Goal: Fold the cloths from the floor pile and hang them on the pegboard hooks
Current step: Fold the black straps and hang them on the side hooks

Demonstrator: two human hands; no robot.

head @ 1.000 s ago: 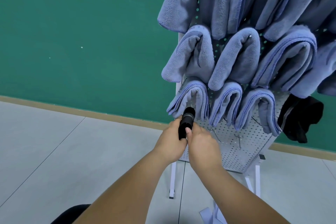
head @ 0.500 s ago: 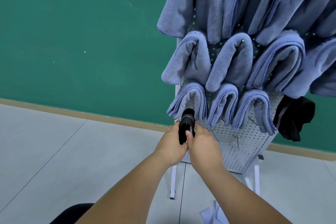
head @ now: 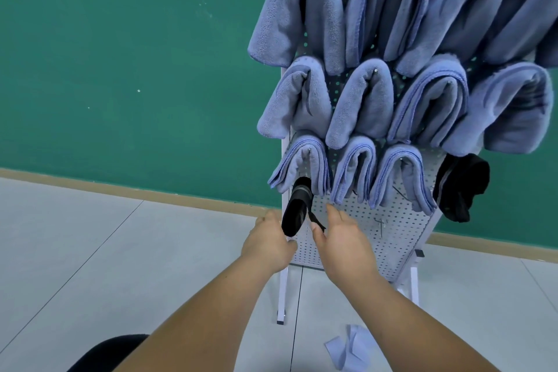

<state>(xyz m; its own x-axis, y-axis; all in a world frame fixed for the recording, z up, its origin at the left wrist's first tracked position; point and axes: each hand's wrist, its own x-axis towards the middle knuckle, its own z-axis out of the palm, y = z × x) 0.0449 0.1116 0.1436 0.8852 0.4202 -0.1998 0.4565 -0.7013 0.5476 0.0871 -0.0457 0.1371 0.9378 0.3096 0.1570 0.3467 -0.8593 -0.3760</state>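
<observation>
Black cloths point(head: 297, 211), two; blue cloths point(head: 359, 106), perhaps eleven, on one pegboard point(head: 401, 238).

Single head-worn view, looking forward and down, close to pegboard point(head: 362, 238)

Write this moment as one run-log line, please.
step: hanging black cloth | cloth: hangs low left on pegboard, under blue cloths | left hand: open, beside it | right hand: open, beside it
</observation>
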